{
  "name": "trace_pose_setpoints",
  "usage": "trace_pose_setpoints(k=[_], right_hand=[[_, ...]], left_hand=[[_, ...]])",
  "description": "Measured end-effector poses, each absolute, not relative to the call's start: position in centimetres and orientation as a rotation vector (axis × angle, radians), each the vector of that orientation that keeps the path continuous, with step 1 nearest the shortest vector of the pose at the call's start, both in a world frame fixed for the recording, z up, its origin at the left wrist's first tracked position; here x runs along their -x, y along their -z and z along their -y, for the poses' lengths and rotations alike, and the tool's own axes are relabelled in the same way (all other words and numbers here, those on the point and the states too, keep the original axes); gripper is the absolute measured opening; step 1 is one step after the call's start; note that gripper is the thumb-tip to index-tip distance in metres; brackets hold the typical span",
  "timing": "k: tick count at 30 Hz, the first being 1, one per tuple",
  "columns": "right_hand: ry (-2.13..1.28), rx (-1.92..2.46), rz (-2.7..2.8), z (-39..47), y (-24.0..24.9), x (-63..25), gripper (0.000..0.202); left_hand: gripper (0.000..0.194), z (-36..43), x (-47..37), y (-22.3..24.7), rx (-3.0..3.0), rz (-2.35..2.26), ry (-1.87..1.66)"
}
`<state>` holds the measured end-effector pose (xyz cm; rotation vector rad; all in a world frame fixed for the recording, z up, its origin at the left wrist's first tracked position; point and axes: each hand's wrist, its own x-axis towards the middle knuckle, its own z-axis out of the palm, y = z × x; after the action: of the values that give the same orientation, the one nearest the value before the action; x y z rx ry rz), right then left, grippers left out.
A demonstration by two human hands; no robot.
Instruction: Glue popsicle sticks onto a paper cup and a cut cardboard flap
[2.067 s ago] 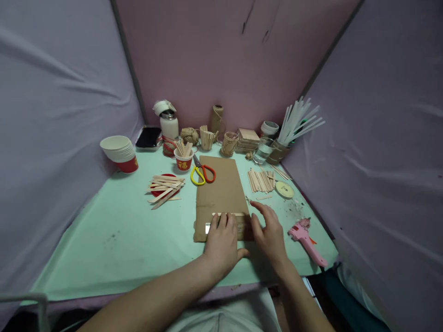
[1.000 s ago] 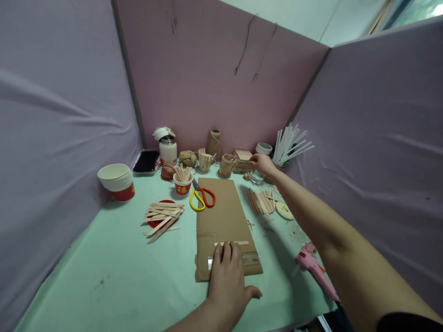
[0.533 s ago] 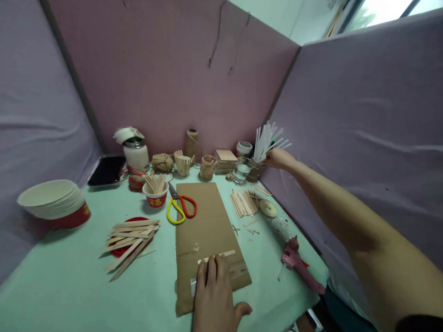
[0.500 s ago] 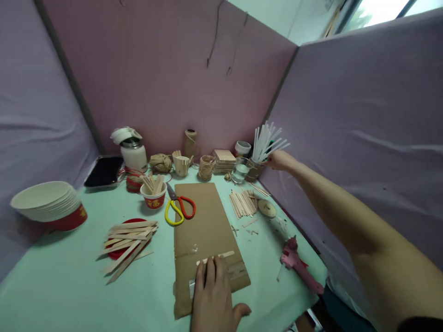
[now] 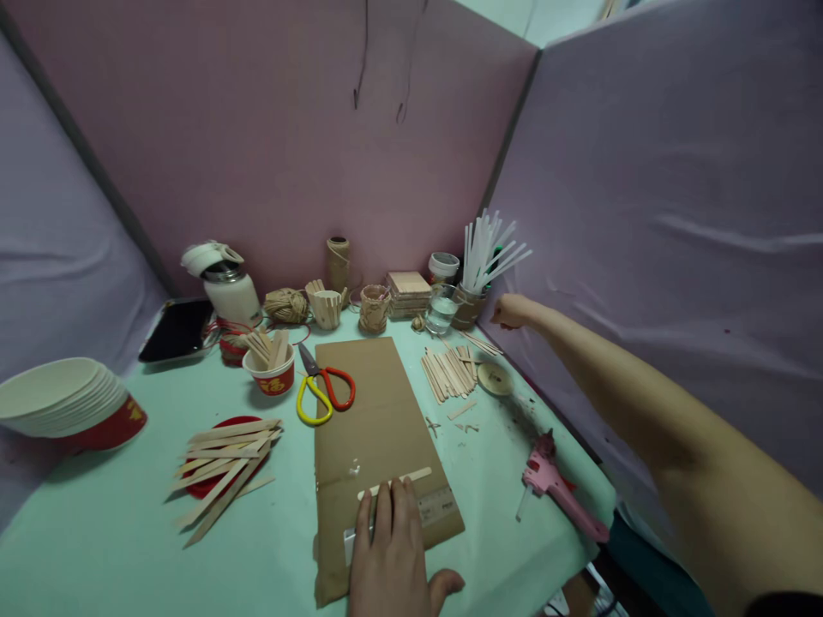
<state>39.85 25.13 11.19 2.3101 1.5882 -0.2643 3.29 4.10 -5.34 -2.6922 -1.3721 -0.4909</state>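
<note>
Far left we log a stack of paper bowls [image 5: 70, 403], then loose flat sticks [image 5: 225, 454] piled over a red plate [image 5: 209, 487], then a red cup [image 5: 275, 384] with more sticks in it. Scissors [image 5: 315, 371] lie partly over the far left edge of the cardboard [image 5: 379, 428].

On the cardboard's near part: a wooden stick [image 5: 421, 473] and a ruler [image 5: 438, 507], about parallel, both partly covered by the left hand [image 5: 389, 557]. That hand is palm down, fingers extended and close, thumb out to the side; fingertips at the stick, fingers across the ruler. No grasp. Can't tell if stick and ruler touch beneath. We judge flat, even pressure does this hold best; leaning on one finger could let the ruler slide or the stick swing out of line.

Right of the cardboard: thin sticks [image 5: 450, 373] side by side, then a glass of water [image 5: 442, 313] next to the tub [image 5: 471, 308] of white rods [image 5: 489, 248]. The right hand [image 5: 514, 310] is just beside the tub, fingers curled; we can't tell whether it holds anything. We advise slow moves here, as the glass could tip. Pink glue gun [image 5: 549, 476] lies nearer us.
</note>
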Motion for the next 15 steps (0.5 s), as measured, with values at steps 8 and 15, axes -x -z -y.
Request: trace_pose_setpoints(k=[8, 15], right_hand=[[0.429, -2.045, -1.873, -24.8, -8.2, -35.3, 0.016], [0.33, -1.861, -2.064, -24.1, -6.1, -30.0, 0.027]], left_hand=[[0.094, -4.3, -2.6, 6.9, 2.728, 1.245, 0.539], [0.098, -4.4, -2.7, 7.9, 2.689, 1.242, 0.556]])
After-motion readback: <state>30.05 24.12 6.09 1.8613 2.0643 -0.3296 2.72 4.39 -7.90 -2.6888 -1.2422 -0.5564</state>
